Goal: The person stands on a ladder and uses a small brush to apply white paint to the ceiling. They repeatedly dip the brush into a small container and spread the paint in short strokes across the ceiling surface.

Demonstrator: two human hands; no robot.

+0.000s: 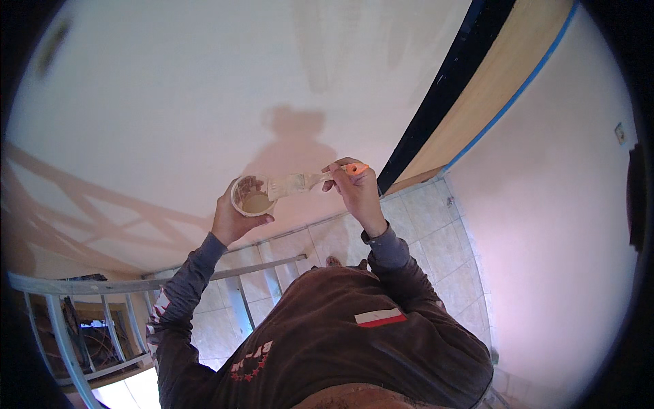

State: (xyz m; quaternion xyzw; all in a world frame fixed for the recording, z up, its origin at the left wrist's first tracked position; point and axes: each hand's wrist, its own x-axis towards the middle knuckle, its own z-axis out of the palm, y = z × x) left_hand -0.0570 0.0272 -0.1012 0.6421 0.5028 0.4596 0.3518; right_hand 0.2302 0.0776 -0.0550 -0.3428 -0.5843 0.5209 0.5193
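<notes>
My left hand (234, 219) grips a small round tub (238, 204) from its left side, thumb beneath the near rim. Beige paint (257, 202) lies in the bottom, and splashes mark the tub's inner wall. In my right hand (354, 191) is a flat paintbrush (310, 181), held by its handle, whose orange end (355, 168) sticks out past my fingers. The brush lies nearly level and points left, its pale, paint-coated bristles at the tub's right rim. Whether the bristle tips touch the rim I cannot tell.
A pale wall (170, 88) rises ahead, with shadows on it. Right of it stand a black upright (443, 95) and a wooden panel (490, 82) edged with blue tape (521, 102). A metal railing or ladder frame (61, 327) is at lower left. Floor tiles (436, 245) lie below.
</notes>
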